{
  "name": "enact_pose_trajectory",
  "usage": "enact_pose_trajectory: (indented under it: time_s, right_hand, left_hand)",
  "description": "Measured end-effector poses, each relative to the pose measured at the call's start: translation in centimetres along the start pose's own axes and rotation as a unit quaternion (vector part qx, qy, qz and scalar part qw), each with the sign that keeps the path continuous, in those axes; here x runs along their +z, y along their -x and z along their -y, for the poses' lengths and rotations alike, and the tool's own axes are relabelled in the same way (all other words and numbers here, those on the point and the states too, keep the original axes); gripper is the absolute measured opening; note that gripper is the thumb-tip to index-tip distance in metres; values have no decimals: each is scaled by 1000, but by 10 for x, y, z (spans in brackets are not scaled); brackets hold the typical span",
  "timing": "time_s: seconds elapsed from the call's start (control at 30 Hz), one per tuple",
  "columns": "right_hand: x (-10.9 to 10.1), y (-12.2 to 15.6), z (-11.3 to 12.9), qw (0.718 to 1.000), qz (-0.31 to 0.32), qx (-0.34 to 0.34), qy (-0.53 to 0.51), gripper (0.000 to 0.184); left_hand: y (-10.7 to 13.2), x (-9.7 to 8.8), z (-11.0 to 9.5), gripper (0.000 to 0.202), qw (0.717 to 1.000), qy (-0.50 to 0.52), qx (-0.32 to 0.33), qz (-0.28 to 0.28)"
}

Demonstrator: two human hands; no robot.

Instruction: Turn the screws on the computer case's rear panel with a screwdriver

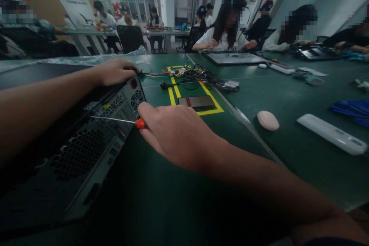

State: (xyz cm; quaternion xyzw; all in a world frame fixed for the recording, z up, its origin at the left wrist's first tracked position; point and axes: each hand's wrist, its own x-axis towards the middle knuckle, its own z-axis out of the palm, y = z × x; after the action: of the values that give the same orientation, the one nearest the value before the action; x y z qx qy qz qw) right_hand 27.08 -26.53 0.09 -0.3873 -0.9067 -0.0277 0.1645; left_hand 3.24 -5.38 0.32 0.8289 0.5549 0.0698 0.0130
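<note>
A desktop computer case (95, 138) lies on its side on the green table (178, 200), its rear panel with fan grille and ports facing right. My right hand (175, 134) is closed round a screwdriver (123, 120) with an orange collar; the thin shaft points left, its tip against the rear panel. My left hand (115, 71) rests on the case's far top corner, fingers curled over the edge.
A tangle of coloured cables (190, 73) and a flat brown device (197, 102) lie inside a yellow-taped square. A pink oval object (268, 120), a white bar (331, 133) and blue cloth (351, 109) sit at right. Several people work at far tables.
</note>
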Motion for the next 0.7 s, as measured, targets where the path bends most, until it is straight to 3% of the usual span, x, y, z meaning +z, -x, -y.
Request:
enact_pose_trajectory:
  time_s: [0.7]
  right_hand:
    - [-3,0,-2,1000,0,12,11,20]
  left_hand:
    - [-1,1,3,68,1000,-5,9,-8]
